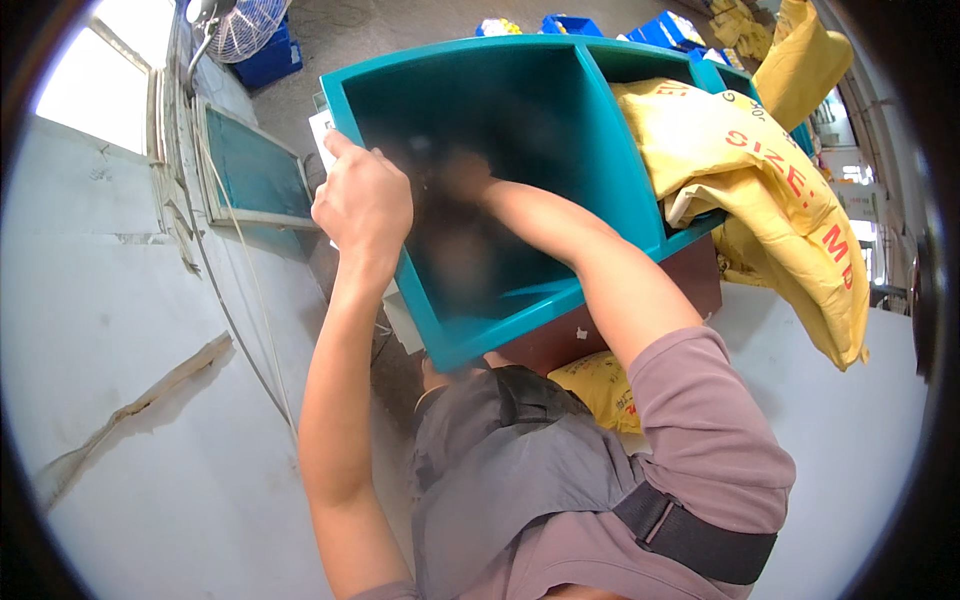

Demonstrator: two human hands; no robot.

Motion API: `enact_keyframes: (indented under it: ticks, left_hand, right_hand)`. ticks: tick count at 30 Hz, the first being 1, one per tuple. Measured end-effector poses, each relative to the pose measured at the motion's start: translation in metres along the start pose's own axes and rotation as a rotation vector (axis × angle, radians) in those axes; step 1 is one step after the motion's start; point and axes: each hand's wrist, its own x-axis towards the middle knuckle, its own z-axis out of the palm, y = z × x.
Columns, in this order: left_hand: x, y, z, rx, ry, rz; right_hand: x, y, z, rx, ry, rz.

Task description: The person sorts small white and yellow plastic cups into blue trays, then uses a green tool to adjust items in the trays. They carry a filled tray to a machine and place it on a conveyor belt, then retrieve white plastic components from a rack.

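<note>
The left hand bends its fingers at the left rim of the upper-centre teal bin, hold unclear; the right hand's blurred fingers, inside, cannot be judged; steady bracing likely helps.

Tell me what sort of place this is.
Probably a workshop or small factory: the compartmented teal bin, printed yellow sacks and blue crates in the background suggest it.

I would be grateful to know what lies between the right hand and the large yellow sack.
In the head view, a teal divider stands between the right hand, inside the compartment, and the yellow sack.
</note>
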Motion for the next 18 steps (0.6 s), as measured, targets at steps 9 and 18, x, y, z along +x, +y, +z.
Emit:
enact_keyframes:
  ticks: [9, 18]
  left_hand:
    - [0.003, 0.002, -0.005, 0.000, -0.097, -0.070]
    - [0.014, -0.014, 0.012, 0.070, -0.038, -0.033]
  right_hand:
    - [-0.044, -0.038, -0.077, -0.642, -0.012, 0.000]
    - [-0.183, -0.018, -0.207, -0.281, 0.445, -0.111]
